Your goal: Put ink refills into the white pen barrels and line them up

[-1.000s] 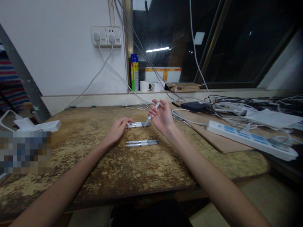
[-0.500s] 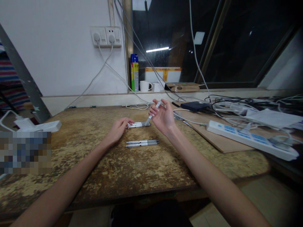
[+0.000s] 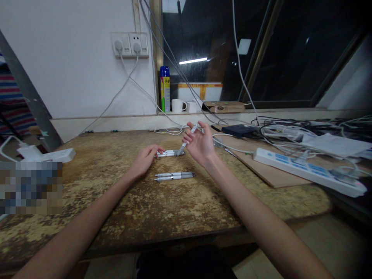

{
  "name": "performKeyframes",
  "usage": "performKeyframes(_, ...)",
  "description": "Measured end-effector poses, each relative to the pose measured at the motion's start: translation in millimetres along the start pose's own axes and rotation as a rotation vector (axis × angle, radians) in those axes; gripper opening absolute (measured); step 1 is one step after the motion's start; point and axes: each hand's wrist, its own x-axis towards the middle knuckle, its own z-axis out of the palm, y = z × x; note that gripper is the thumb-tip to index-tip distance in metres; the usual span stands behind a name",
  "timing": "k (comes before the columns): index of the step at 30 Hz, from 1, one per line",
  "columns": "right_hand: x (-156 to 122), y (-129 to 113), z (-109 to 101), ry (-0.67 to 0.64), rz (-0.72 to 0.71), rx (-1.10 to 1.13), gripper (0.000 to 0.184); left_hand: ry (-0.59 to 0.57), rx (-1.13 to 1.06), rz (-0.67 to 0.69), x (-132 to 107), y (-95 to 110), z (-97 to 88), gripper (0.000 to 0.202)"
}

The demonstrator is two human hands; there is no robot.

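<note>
My right hand [image 3: 200, 144], palm turned up, is closed around a white and grey pen [image 3: 184, 145]. That pen slants, its grey end low and close to the far group of pens. On the worn wooden table [image 3: 130, 217], my left hand [image 3: 145, 159] has its bent fingers closed at the left ends of the far white pens [image 3: 168, 154]; the fingertips partly hide those ends. Nearer to me, a pair of white and grey pens [image 3: 174, 176] lies side by side, touched by neither hand.
A white power strip [image 3: 308, 172] and a thin brown board [image 3: 270, 170] lie to the right, with tangled cables [image 3: 279, 130] behind. Another power strip [image 3: 66, 155] is at the left. A spray can [image 3: 165, 91] and white mug [image 3: 178, 105] stand on the windowsill.
Almost nothing differs. Both hands and the pens keep their places, and the right hand still holds its pen at a slant.
</note>
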Motion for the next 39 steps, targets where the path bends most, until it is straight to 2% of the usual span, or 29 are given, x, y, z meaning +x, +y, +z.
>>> performKeyframes(6, 1.1, 1.2, -1.0, -0.045, -0.004, -0.009, 0.020, -0.011, 0.012, -0.009, -0.4, 1.1, -0.6, 0.049)
performKeyframes(14, -0.1, 1.3, 0.3, -0.053, -0.011, -0.039, 0.022, -0.002, 0.022, 0.006, 0.3, -3.1, 0.4, 0.048)
performKeyframes(20, -1.7, 1.1, 4.5, -0.074, -0.004, -0.106, 0.022, -0.002, -0.022, 0.006, -0.3, 2.0, 0.7, 0.047)
performKeyframes(24, -0.3, 4.0, 5.3, -0.095, -0.030, -0.259, 0.023, 0.017, -0.079, 0.025, 0.4, 7.1, 0.8, 0.043)
performKeyframes(29, 4.7, 12.0, -1.5, -0.190, -0.086, -0.502, 0.012, 0.044, -0.249, 0.095, 1.5, 12.3, 0.1, 0.037)
performKeyframes(32, 3.2, 15.6, -6.5, -0.317, -0.081, -0.744, 0.023, 0.013, -0.321, 0.133, -0.7, 20.6, -0.7, 0.042)
performKeyframes(35, -0.5, 18.9, -10.8, -0.457, 0.004, -0.927, 0.033, -0.024, -0.314, 0.139, -3.2, 27.3, -1.6, 0.040)
performKeyframes(39, 0.5, 19.4, -22.7, -0.525, 0.075, -1.072, 0.038, -0.040, -0.210, 0.106, -0.7, 22.2, -7.7, 0.034)
